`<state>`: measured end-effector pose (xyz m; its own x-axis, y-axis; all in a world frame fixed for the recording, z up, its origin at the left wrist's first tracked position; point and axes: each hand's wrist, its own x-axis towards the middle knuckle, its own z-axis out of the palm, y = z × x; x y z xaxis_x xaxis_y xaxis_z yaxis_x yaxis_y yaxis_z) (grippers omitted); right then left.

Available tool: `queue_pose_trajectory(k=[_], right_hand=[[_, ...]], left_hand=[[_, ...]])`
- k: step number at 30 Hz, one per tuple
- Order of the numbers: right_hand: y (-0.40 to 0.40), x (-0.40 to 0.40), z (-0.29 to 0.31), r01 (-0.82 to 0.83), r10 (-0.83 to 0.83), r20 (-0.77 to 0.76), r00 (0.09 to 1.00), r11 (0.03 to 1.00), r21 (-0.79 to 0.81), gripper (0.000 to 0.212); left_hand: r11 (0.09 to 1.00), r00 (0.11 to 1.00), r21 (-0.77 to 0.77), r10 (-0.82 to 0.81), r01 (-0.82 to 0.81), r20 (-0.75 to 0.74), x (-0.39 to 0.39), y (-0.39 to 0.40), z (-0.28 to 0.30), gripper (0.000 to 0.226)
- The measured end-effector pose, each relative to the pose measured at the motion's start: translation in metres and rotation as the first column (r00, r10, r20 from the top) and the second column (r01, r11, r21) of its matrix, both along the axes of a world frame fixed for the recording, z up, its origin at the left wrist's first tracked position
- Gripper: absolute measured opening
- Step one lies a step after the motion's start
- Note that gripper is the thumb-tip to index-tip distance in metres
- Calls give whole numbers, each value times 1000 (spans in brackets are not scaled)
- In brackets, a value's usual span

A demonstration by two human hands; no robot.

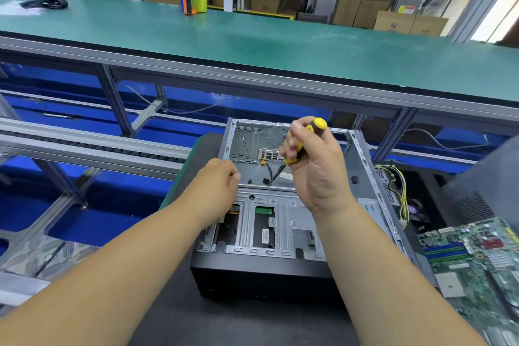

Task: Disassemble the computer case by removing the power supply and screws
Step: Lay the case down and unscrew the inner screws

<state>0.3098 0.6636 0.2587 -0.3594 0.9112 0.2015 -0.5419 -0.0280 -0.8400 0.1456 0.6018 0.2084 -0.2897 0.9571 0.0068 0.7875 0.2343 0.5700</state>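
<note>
An open grey computer case [365, 174] lies on its side on a dark mat, its inside facing up. My right hand [317, 166] grips a yellow and black screwdriver [304, 139], tip down on the case floor near a short black cable. My left hand [219, 180] hovers at the case's left wall with fingers curled; what it pinches, if anything, is too small to see. The drive cage [269, 222] with a green board in it sits in the near half. A power supply with yellow wires [400, 194] lies just outside the case's right wall.
A green motherboard [474, 258] lies at the right on the mat. A grey panel [483, 194] leans behind it. A long green bench [252, 34] with a tape dispenser [193, 3] runs across the back. A roller conveyor rail [92, 143] crosses at the left.
</note>
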Motion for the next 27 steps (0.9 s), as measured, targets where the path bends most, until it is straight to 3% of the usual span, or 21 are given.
queue_pose_trajectory(k=[2, 5, 6, 8, 10, 11, 15, 17, 19, 24, 27], right_hand=[[3, 17, 5, 61, -74, 120, 990, 992, 112, 7], [3, 42, 12, 36, -175, 378, 909, 937, 347, 5], [2, 49, 13, 3, -206, 454, 867, 913, 407, 5], [-2, 63, 14, -59, -273, 568, 776, 866, 496, 8], [-8, 77, 13, -100, -320, 622, 715, 834, 543, 13], [-10, 84, 12, -105, -331, 633, 700, 829, 549, 15], [-16, 110, 7, -68, -337, 630, 700, 846, 528, 14], [-17, 121, 6, -45, -334, 627, 704, 860, 508, 14], [-16, 128, 5, -32, -347, 643, 682, 865, 501, 17], [-7, 137, 2, 25, -432, 660, 614, 847, 531, 12], [0, 143, 1, 124, -490, 665, 564, 846, 518, 13]], left_hand=[[1000, 915, -5, 22, -22, 403, 11, -4, 4, 23], [997, 785, 78, -36, -16, 618, 38, -8, 12, 23], [992, 701, 126, -81, -12, 709, 49, -7, 16, 22], [984, 420, 176, -150, -25, 895, 70, -6, 25, 16], [985, 158, 170, -166, -11, 973, 88, -6, 33, 14], [987, 84, 161, -162, 14, 983, 96, -5, 34, 22], [993, -34, 106, -105, 56, 994, 124, -3, 33, 31], [995, -63, 75, -71, 63, 995, 134, -1, 30, 27], [996, -23, 57, -56, 67, 998, 138, 2, 28, 17], [994, 153, 69, -81, 84, 985, 136, 16, 29, 11], [993, 328, 64, -94, 101, 940, 131, 24, 29, 22]])
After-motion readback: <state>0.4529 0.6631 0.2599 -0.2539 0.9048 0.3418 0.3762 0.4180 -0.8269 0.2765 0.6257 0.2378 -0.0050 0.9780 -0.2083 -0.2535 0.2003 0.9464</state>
